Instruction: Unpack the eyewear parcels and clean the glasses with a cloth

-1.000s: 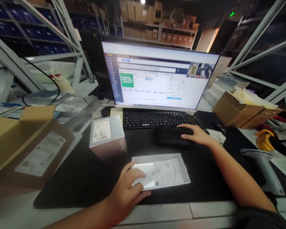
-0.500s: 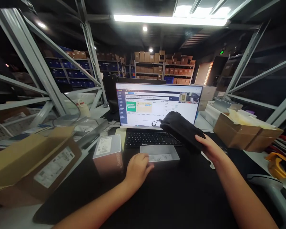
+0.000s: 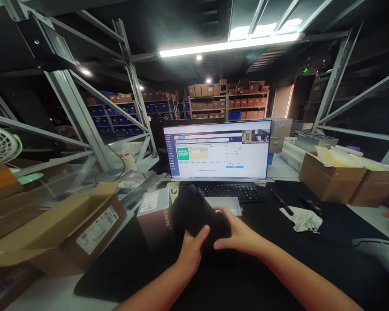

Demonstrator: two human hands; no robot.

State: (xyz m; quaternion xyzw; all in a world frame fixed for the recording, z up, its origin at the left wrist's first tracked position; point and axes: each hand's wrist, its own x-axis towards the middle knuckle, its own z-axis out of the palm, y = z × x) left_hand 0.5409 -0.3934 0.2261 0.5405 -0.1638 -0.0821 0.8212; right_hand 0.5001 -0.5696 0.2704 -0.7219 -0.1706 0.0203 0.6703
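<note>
A black soft-looking case (image 3: 194, 211) is between my two hands above the dark desk mat (image 3: 246, 280). My left hand (image 3: 193, 248) grips it from below, thumb on its near side. On the right end, my right hand (image 3: 240, 231) holds it with thumb and fingers apart around it. Partly hidden behind the case and my right hand lies an open shallow grey box (image 3: 236, 204). Left of the case stands a box (image 3: 155, 220) with a grey top, a white label and brownish sides.
A keyboard (image 3: 246, 192) lies before a lit monitor (image 3: 214, 164). An open carton (image 3: 94, 224) stands at the left, another carton (image 3: 332, 175) at the right. On the mat are a pen (image 3: 282, 202) and a crumpled white cloth (image 3: 304, 219); a scanner-like grey device (image 3: 376, 248) is lower right.
My right hand has brought the case down and left from before the monitor. My left hand has left the shallow grey box and taken hold of the case. The view has shifted.
</note>
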